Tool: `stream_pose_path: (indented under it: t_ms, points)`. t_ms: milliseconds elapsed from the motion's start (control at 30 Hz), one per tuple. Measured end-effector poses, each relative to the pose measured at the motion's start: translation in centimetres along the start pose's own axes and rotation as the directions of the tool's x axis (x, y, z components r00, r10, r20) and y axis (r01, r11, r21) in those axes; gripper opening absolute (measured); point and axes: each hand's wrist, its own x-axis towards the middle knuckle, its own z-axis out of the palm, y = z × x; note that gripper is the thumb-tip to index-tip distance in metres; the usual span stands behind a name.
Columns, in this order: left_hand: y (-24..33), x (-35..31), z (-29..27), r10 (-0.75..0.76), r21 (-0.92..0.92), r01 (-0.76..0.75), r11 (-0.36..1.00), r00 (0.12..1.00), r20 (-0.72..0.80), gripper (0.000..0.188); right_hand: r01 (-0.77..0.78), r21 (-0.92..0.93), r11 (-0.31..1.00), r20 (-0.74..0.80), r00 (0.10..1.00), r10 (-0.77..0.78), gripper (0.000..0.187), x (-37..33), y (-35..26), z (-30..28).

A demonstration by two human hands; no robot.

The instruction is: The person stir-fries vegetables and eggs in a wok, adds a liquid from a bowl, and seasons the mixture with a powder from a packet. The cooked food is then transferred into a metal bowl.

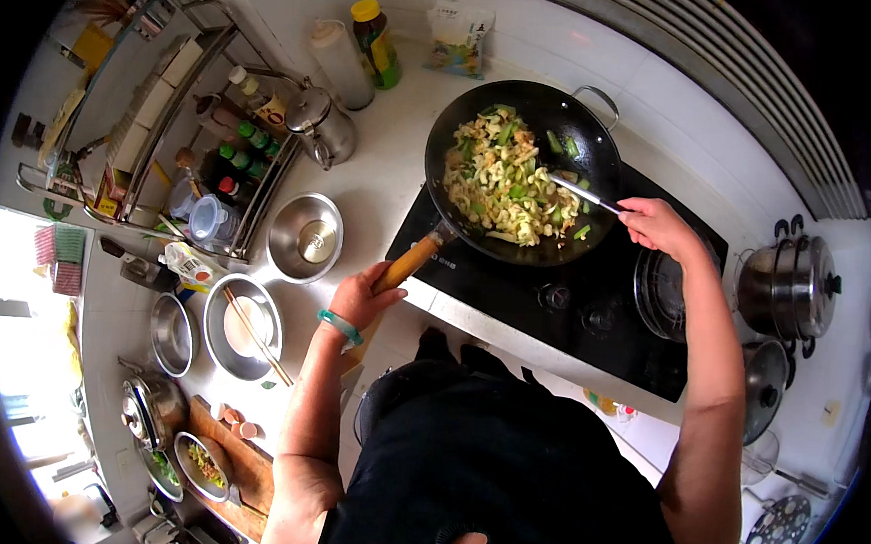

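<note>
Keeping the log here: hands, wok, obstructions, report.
Left hand gripping wooden handle. Right hand holding silver utensil. Chopped food in wok. No visible obstruction.

Tally: hands [652, 224], two; wok [591, 162], one; spatula [587, 192], one; stove [637, 366], one; stove knobs [553, 296], two visible; chopsticks [259, 339], two; bowls [286, 230], at least four; chopping board [252, 479], one; bracelet [341, 328], one; yellow-capped bottle [376, 44], one.

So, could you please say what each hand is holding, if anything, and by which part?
The left hand grips the wok by its wooden handle; the right hand holds a metal utensil by the end away from the food.
</note>
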Motion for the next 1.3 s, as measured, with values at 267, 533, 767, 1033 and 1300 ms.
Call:
stream_pose_path:
  t_ms: [267,533,767,1033,1300]
  points:
    - [0.0,0.0,-0.1,0.039,-0.037,-0.038,0.999,0.999,0.012,0.054,0.270,-0.516,0.813,-0.116,0.918,-0.379,0.039,-8.0,-4.5,-2.2]
    - [0.4,0.5,-0.7,-0.080,-0.123,0.100,0.987,0.985,0.154,0.048,0.104,-0.193,0.976,-0.267,0.951,-0.155,0.036,-0.6,-5.7,-2.0]
    - [-0.5,0.5,-0.3,-0.036,-0.135,0.051,0.989,0.993,0.108,0.047,0.303,-0.499,0.812,-0.030,0.930,-0.366,0.042,-2.9,-10.4,3.7]
    - [-0.4,0.7,-0.2,-0.047,-0.179,0.070,0.981,0.990,0.130,0.048,0.140,-0.774,0.617,-0.092,0.940,-0.328,0.050,-13.6,-11.9,2.8]
    - [-0.5,1.2,-0.7,-0.087,-0.230,0.143,0.962,0.968,0.236,0.049,-0.045,-0.627,0.778,-0.277,0.946,-0.168,0.052,-21.1,-10.6,1.5]
